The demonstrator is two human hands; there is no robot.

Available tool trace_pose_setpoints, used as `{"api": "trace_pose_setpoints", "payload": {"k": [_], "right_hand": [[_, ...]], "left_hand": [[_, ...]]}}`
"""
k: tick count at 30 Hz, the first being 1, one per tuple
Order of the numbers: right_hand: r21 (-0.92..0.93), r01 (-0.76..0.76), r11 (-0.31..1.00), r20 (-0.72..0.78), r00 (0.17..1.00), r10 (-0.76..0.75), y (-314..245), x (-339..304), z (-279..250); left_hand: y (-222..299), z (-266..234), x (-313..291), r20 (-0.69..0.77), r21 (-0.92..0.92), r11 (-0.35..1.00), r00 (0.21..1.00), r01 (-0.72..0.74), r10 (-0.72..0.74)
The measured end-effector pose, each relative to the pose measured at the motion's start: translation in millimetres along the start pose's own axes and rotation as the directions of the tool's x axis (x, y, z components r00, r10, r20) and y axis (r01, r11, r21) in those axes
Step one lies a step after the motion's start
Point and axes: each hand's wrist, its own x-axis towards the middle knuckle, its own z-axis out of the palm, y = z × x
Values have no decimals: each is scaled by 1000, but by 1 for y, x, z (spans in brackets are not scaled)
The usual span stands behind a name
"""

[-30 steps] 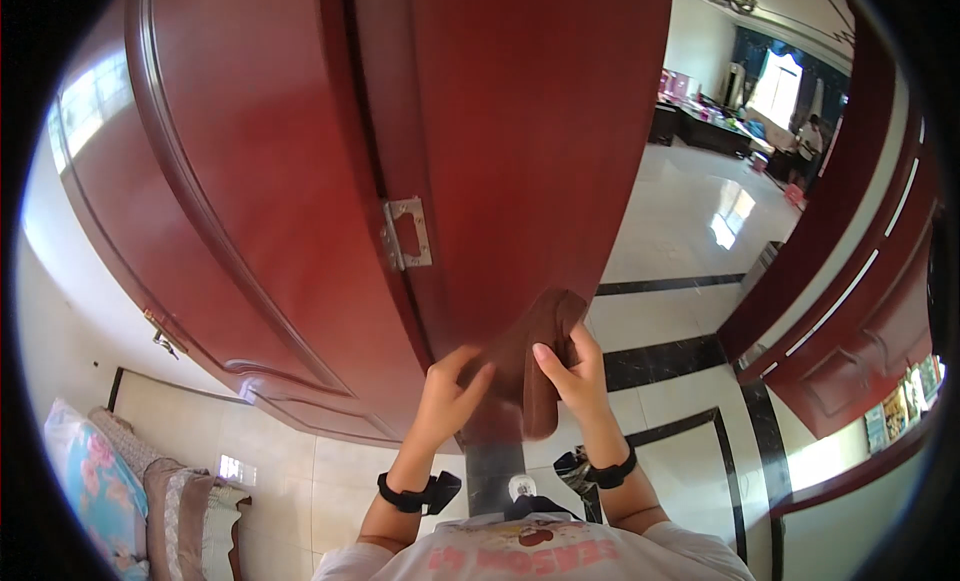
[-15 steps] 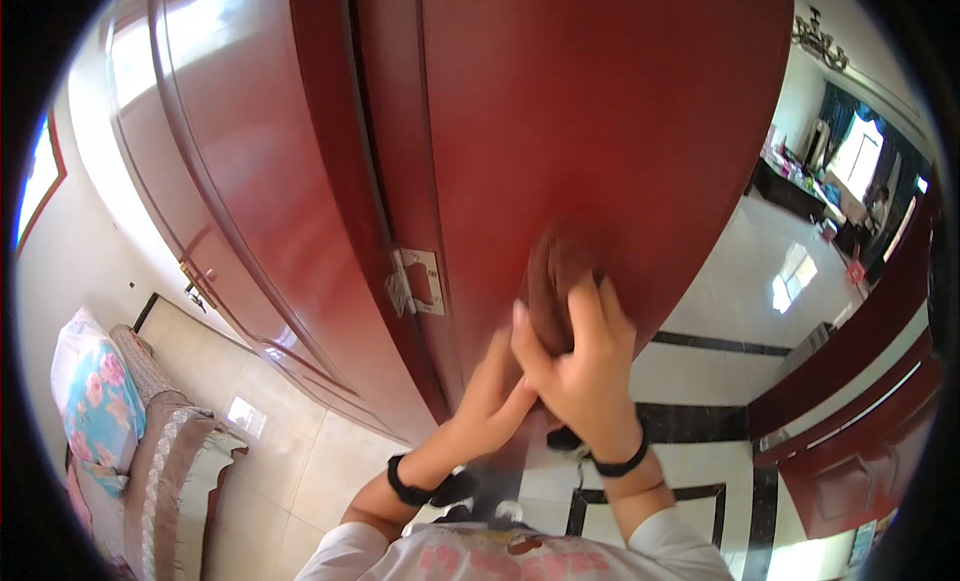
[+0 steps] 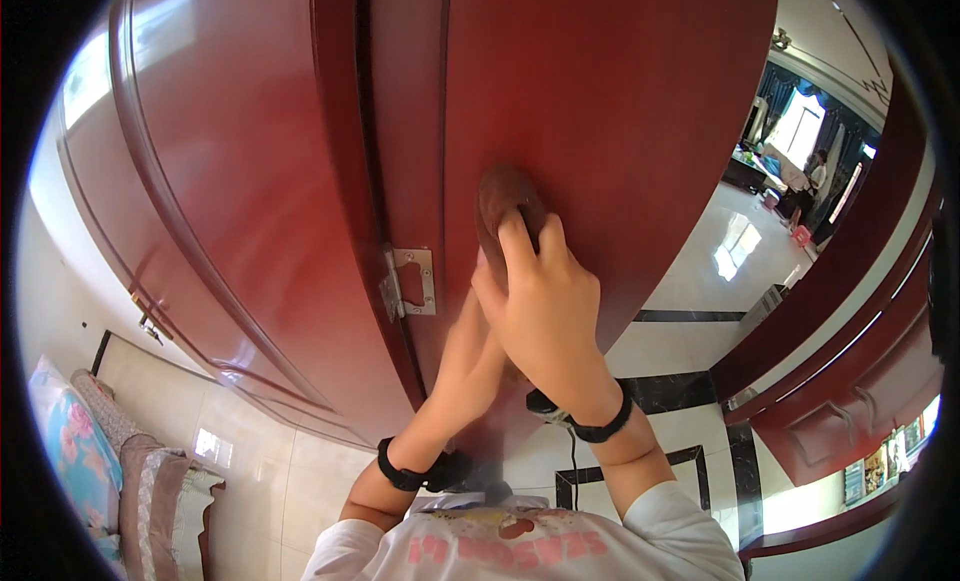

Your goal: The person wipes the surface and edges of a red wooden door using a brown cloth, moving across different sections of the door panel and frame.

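Note:
A bunched brown cloth (image 3: 503, 203) is pressed against the dark red door panel (image 3: 600, 101), to the right of a metal hinge (image 3: 414, 281). My right hand (image 3: 545, 296) grips it from above, with fingers bent over its folds. Close against the right hand, my left hand (image 3: 468, 356) holds the cloth's lower left side, and its fingertips are partly hidden. Each wrist wears a black band.
A glossy red door (image 3: 230, 191) with a handle (image 3: 148, 319) stands at the left. Beyond it is a bed (image 3: 165, 491) with a floral pillow (image 3: 75, 441). At the far right a person (image 3: 815, 186) is in another room. A dark cable (image 3: 573, 461) hangs near the floor.
Both hands and the cloth have moved up and left across the panel, nearer the hinge. The view has shifted slightly.

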Motion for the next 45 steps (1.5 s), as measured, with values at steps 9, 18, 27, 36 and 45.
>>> {"api": "trace_pose_setpoints", "payload": {"k": [9, 18, 27, 36, 45], "right_hand": [[19, -78, 997, -68, 994, 80, 25, -13, -16], [10, -27, 1000, -8, 1000, 28, -5, 22, -12], [413, -105, 905, -31, 991, 129, 20, -66, -4], [368, -61, 928, -83, 992, 97, 6, -23, -4], [68, -179, 981, 21, 984, 178, 6, -68, 33]], "left_hand": [[-4, 13, 8, 183, 96, 992, 981, -83, 65], [3, -2, 15, -7, 17, 997, 997, -79, 79], [-5, -22, -22, 436, 316, 948, 894, -48, -100], [0, -22, -10, 151, 223, 970, 987, -93, 60], [-62, -32, -17, 217, 108, 975, 952, 196, -216]]}}
